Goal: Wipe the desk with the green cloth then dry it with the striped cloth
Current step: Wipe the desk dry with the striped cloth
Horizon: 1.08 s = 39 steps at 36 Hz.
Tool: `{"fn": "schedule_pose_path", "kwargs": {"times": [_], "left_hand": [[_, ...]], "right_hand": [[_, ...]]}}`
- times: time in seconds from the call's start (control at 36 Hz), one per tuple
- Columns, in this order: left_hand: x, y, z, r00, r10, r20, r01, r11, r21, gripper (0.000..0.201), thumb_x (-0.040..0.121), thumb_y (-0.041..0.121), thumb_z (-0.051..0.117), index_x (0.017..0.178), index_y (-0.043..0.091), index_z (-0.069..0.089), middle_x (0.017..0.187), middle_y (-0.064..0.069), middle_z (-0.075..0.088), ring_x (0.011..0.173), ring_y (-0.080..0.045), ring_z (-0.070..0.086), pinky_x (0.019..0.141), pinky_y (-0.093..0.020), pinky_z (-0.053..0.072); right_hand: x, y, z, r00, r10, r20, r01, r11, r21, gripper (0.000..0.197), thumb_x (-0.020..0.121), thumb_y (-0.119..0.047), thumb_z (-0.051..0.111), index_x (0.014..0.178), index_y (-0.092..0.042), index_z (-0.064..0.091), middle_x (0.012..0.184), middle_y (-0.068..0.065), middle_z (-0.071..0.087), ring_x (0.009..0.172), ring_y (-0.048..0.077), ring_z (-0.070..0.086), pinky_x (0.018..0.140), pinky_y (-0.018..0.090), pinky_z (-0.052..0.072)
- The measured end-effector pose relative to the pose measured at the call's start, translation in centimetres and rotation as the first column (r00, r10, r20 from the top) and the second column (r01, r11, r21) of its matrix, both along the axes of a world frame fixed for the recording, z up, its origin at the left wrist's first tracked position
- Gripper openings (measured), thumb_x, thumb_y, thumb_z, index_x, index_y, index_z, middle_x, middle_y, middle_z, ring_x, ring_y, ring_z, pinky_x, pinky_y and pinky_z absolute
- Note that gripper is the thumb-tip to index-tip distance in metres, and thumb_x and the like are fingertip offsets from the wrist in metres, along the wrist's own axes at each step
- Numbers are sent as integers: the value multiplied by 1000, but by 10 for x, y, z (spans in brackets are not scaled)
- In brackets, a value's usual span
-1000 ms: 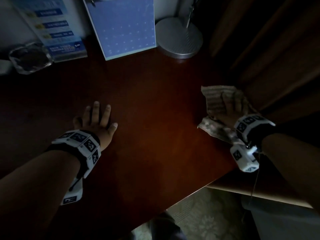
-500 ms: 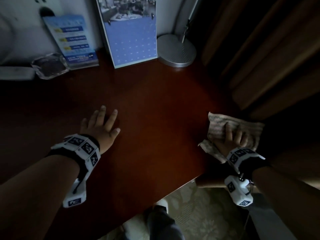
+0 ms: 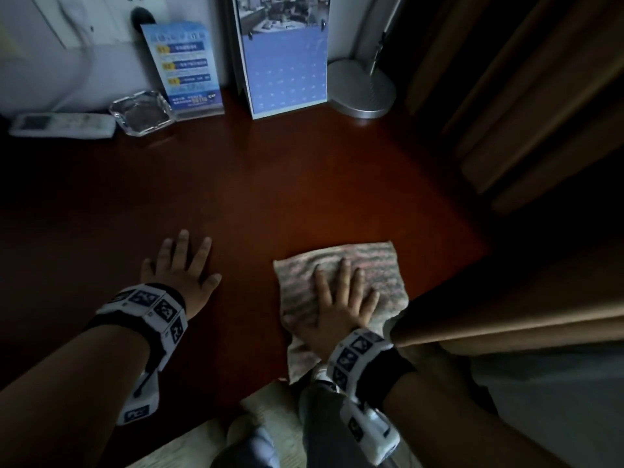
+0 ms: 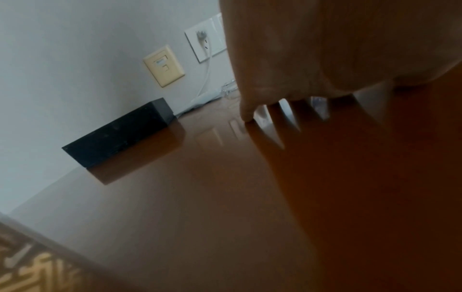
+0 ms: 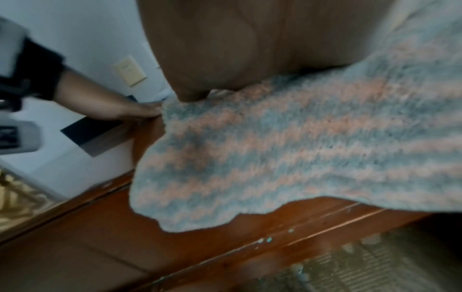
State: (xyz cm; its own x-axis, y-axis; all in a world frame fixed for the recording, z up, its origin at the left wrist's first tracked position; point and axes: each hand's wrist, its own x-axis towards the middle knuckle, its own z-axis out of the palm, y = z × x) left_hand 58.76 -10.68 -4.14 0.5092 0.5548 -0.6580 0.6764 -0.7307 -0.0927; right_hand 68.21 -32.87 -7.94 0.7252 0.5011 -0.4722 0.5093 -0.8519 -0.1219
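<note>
1. Near the front edge of the surface (image 3: 304, 184), the right hand (image 3: 341, 305) is pressing the striped cloth (image 3: 368, 265) flat, fingers (image 3: 344, 275) spread and straight on top of it rather than curling round it.
2. Against the pictures from a second ago, the cloth and hand are now lying further left, away from the right-hand corner and toward the middle, just beside the left hand (image 3: 182, 265).
3. I am reading that as a drying stroke sweeping leftward, so the task is looking to be in its second half; the green cloth is not showing in any view.
4. The left hand is resting in much the same spot as before, palm down on the bare wood, fingers straight and holding nothing; the left wrist view is showing its fingertips (image 4: 247, 116) touching the glossy top.
5. In the right wrist view, part of the striped cloth (image 5: 287, 150) is hanging over the front edge.
6. Counting: one cloth, two hands.
7. Along the back I am counting one remote control (image 3: 64, 125), one glass ashtray (image 3: 141, 113), one blue leaflet stand (image 3: 185, 69), one calendar (image 3: 283, 62) and one round lamp base (image 3: 361, 89).
8. One black box (image 4: 120, 134) is sitting by the wall in the left wrist view.
</note>
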Motion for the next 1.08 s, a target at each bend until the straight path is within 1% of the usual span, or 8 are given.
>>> {"fn": "schedule_pose_path", "kwargs": {"times": [0.08, 0.19, 0.44, 0.56, 0.69, 0.83, 0.94, 1.08], "left_hand": [[0, -1, -3, 1000, 6, -4, -6, 1000, 1, 65, 95, 58, 8, 140, 34, -32, 150, -2, -37, 143, -25, -21, 117, -49, 4], [-2, -1, -4, 1000, -6, 1, 6, 1000, 10, 64, 95, 58, 5, 140, 33, -33, 150, -3, -37, 143, -26, -22, 116, -49, 4], [-2, 2, -8, 1000, -20, 2, 20, 1000, 11, 64, 94, 59, 4, 141, 33, -31, 150, -3, -37, 143, -27, -21, 116, -51, 3], [-2, 1, -7, 1000, -17, -9, 17, 1000, 13, 64, 94, 59, 3, 141, 33, -32, 149, -4, -38, 143, -28, -21, 116, -51, 3], [2, 0, -5, 1000, -5, -19, 5, 1000, 4, 63, 94, 58, 3, 141, 33, -30, 149, -3, -38, 142, -27, -22, 116, -51, 1], [-5, 2, -12, 999, -23, 45, 21, 999, 37, 64, 93, 61, 6, 144, 36, -23, 153, -1, -31, 144, -27, -16, 115, -51, 3], [-4, 2, -12, 999, -21, 40, 20, 999, 26, 64, 93, 60, 6, 145, 36, -22, 153, 0, -31, 144, -26, -17, 116, -50, 3], [0, 2, -9, 999, -37, -22, 37, 999, 5, 64, 94, 59, 4, 142, 33, -29, 150, -3, -37, 143, -27, -21, 116, -50, 2]], "right_hand": [[-3, -3, 1, 996, 84, -20, -84, 996, -15, 102, 55, -89, 6, 141, -43, -25, 144, 3, -45, 134, 34, -37, 106, 65, -15], [25, -22, 1, 991, 129, -36, -130, 991, -12, 94, 69, -86, 35, 136, -55, -22, 143, -10, -43, 136, 26, -35, 108, 62, -15], [88, -42, 6, 986, -160, 36, 162, 985, -52, 92, 69, -87, 31, 139, -54, -19, 152, -8, -33, 141, 26, -25, 111, 61, -7], [63, -19, 7, 974, -225, 27, 226, 973, -48, 95, 70, -86, 31, 141, -48, -20, 151, 0, -34, 140, 31, -27, 109, 64, -8], [0, 1, -1, 998, -36, 55, 35, 999, 26, 98, 70, -85, 34, 140, -47, -22, 147, 1, -39, 139, 35, -28, 104, 67, -12], [-40, 2, -5, 995, 65, 79, -72, 994, 88, 97, 62, -90, 31, 146, -45, 14, 158, 9, 10, 142, 38, 9, 102, 68, 6], [-23, -18, -4, 982, 182, 51, -186, 977, 100, 90, 68, -87, 34, 134, -60, -20, 151, -7, -34, 139, 28, -31, 108, 62, -14], [29, -39, -5, 987, 19, 159, -35, 995, 93, 93, 66, -84, 37, 136, -58, -20, 156, -5, -17, 145, 30, -10, 109, 63, 2]]}}
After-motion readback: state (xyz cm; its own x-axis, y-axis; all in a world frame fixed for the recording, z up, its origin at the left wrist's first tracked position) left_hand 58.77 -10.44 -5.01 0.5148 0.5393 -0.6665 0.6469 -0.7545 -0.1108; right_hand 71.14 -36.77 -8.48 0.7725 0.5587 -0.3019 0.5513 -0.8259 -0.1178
